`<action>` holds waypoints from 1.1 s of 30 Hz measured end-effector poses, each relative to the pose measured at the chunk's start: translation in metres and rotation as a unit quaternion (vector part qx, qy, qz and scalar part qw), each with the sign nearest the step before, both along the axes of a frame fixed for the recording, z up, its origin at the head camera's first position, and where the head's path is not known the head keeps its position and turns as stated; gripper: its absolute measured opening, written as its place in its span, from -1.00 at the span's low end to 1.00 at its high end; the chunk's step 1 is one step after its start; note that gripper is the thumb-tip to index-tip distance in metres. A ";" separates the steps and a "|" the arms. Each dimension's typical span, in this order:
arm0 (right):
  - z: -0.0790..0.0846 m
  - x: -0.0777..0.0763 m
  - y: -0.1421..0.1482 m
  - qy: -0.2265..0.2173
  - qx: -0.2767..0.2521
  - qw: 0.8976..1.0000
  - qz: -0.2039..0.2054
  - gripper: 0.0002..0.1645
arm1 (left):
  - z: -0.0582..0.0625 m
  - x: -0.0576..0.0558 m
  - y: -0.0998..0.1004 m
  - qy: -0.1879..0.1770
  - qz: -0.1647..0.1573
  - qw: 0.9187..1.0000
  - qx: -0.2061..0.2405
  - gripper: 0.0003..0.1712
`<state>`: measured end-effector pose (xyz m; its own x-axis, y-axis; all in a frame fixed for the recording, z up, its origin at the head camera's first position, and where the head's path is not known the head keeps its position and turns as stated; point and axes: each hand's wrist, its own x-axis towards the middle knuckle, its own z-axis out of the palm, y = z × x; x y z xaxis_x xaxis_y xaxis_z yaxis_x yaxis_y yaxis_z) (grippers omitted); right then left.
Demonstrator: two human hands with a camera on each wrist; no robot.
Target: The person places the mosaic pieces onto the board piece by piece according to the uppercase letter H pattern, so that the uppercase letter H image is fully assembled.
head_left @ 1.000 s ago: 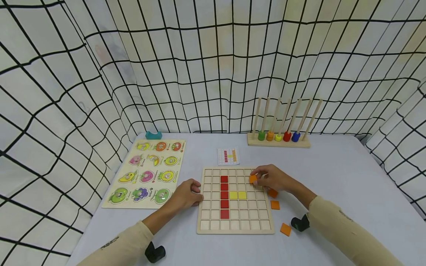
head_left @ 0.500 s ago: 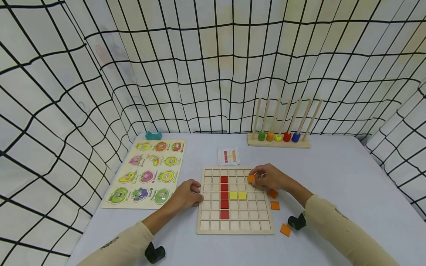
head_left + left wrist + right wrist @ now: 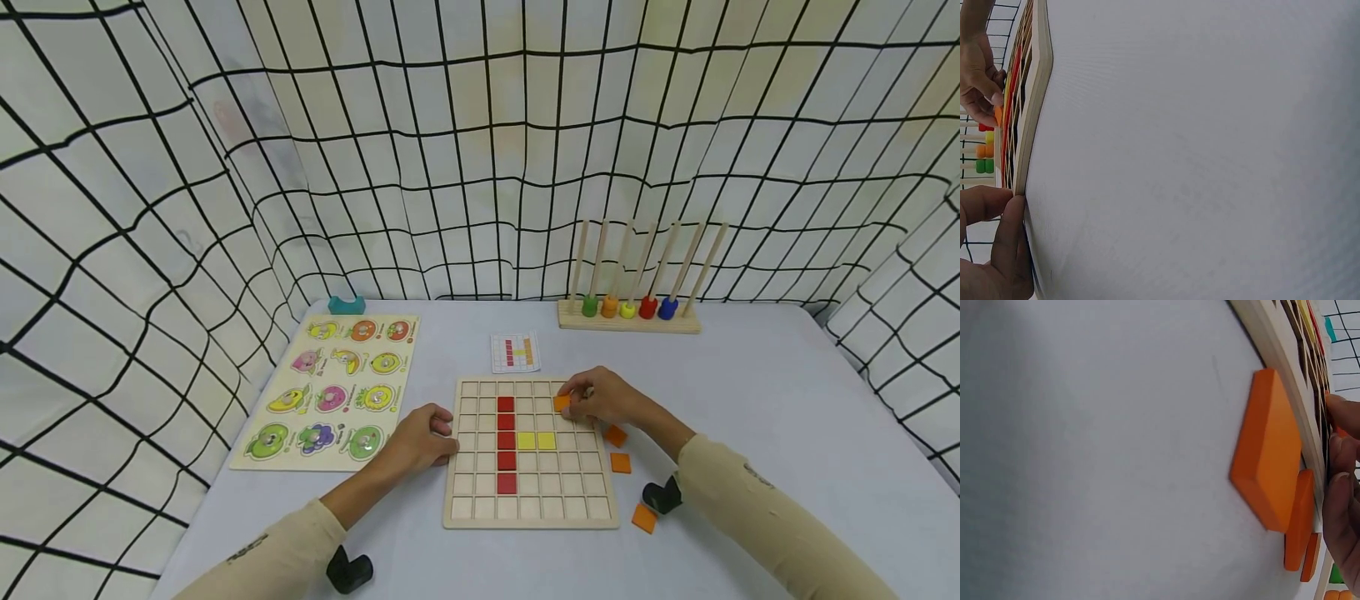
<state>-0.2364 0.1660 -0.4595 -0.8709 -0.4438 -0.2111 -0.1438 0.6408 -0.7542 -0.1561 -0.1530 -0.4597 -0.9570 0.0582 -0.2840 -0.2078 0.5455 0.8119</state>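
Observation:
A wooden grid board (image 3: pixel 529 508) lies on the table, holding a column of red tiles (image 3: pixel 506 460) and two yellow tiles (image 3: pixel 546 441). My right hand (image 3: pixel 606 397) pinches an orange square tile (image 3: pixel 562 403) over the board's second row from the far side, toward the right. My left hand (image 3: pixel 420 437) is at the board's left edge; in the left wrist view its thumb and finger (image 3: pixel 1009 240) pinch the board's rim (image 3: pixel 1036 100). Loose orange tiles lie right of the board: one tile (image 3: pixel 615 436) below my right hand, another tile (image 3: pixel 620 462), and a nearer tile (image 3: pixel 643 518).
Behind the board lies a small pattern card (image 3: pixel 515 353). A fruit puzzle board (image 3: pixel 300 450) is at the left, with a teal piece (image 3: pixel 347 306) behind it. A peg rack (image 3: pixel 630 323) with coloured beads stands at the back right. Black-lined white netting (image 3: pixel 465 208) encloses the table.
My right hand has slid slightly left over the board with the orange tile between its fingers. The left hand has stayed in place.

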 end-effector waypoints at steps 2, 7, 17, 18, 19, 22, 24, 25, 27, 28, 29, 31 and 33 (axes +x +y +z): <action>0.000 0.000 -0.002 0.001 0.008 1.000 -0.003 -0.66 | 0.000 0.000 0.000 0.001 -0.001 1.000 -0.001 -0.53; 0.002 -0.001 -0.004 0.002 0.021 1.000 -0.010 -0.67 | 0.000 0.000 0.000 0.000 -0.002 1.000 0.001 -0.53; 0.003 0.001 -0.005 -0.013 0.019 1.000 -0.020 -0.71 | 0.001 0.000 0.000 0.000 -0.003 1.000 0.000 -0.53; 0.004 0.001 -0.005 -0.016 0.016 0.999 -0.022 -0.72 | 0.001 -0.001 0.000 0.002 -0.005 1.000 0.000 -0.53; 0.004 0.001 -0.005 -0.015 0.014 1.000 -0.019 -0.72 | 0.001 -0.001 0.000 0.002 -0.004 1.000 0.000 -0.53; 0.005 0.001 -0.005 -0.018 0.009 1.000 -0.016 -0.72 | 0.001 -0.001 0.000 0.001 -0.001 1.000 0.002 -0.53; 0.005 0.001 -0.005 -0.015 0.008 1.000 -0.013 -0.72 | 0.001 -0.001 -0.001 0.002 -0.003 1.000 0.000 -0.53; 0.004 0.001 -0.005 -0.013 0.008 1.000 -0.011 -0.71 | 0.001 -0.001 -0.001 0.000 -0.001 1.000 0.002 -0.53; 0.005 0.001 -0.005 -0.012 0.008 1.000 -0.012 -0.72 | 0.001 -0.001 -0.001 -0.001 -0.001 1.000 0.002 -0.53; 0.005 0.001 -0.005 -0.010 0.009 1.000 -0.012 -0.72 | 0.001 -0.001 -0.001 0.000 -0.002 1.000 0.002 -0.53; 0.005 0.001 -0.005 -0.009 0.011 1.000 -0.012 -0.72 | 0.000 0.000 -0.001 0.000 -0.003 1.000 0.002 -0.53; 0.006 0.001 -0.006 -0.010 0.014 1.000 -0.012 -0.71 | 0.000 0.000 -0.001 -0.001 -0.002 1.000 0.003 -0.53; 0.007 0.002 -0.006 -0.010 0.019 1.000 -0.013 -0.70 | 0.001 0.000 -0.002 0.000 -0.004 1.000 0.002 -0.53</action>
<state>-0.2348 0.1598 -0.4524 -0.8777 -0.4117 -0.2451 -0.1112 0.6726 -0.7316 -0.1561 -0.1546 -0.4591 -0.9567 0.0669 -0.2831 -0.2031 0.5432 0.8146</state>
